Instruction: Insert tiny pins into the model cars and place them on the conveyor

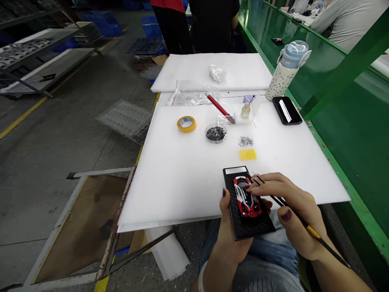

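My left hand (227, 239) grips a black display base (257, 230) from below, thumb along its left edge. A small red, white and black model car (246, 198) sits on that base. Black tweezers (313, 232) with a yellow band lie in my right hand (296, 207), their thin tips pointing up and left beyond the fingers. One right fingertip touches the car's roof area. Just past the base, a yellow piece (247, 154) lies on the white table sheet (182, 178), with a small heap of thin dark slivers (245, 141) behind it.
A round dish of dark bits (216, 134), a yellow tape roll (186, 124), a red pen (220, 108) and a small glass bottle (245, 110) stand farther back. At right are a phone (287, 110) and a dotted drink bottle (282, 77). Green panels (343, 113) border the right side.
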Tool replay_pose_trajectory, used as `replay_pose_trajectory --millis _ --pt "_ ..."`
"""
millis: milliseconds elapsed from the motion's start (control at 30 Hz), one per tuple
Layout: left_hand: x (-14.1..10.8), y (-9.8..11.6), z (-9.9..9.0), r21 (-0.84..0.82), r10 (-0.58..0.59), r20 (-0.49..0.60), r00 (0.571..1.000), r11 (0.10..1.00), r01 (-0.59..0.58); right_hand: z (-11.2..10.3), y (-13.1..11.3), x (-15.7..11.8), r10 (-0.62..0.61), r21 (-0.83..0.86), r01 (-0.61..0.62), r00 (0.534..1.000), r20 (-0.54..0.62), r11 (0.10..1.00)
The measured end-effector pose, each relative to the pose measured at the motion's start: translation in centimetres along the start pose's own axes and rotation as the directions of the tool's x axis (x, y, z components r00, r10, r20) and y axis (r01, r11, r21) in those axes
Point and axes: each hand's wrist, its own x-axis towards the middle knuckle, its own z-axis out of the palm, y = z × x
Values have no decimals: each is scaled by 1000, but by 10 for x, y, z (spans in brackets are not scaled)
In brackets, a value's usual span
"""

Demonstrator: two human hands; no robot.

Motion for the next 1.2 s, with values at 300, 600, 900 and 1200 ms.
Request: replay_pose_trajectory --millis 300,600,900,1200 --pt "-4 2 3 39 10 -11 1000 999 -10 2 -1 3 -26 -49 25 999 -21 998" --pt "-3 6 8 57 -19 43 999 998 16 1 3 0 27 29 -22 976 -214 999" --pt "4 1 -3 27 -23 51 998 999 22 -2 3 -4 24 -22 -28 982 -189 999" --pt "-6 2 7 80 8 -26 1000 997 -6 -4 -1 1 -103 -133 104 995 18 986"
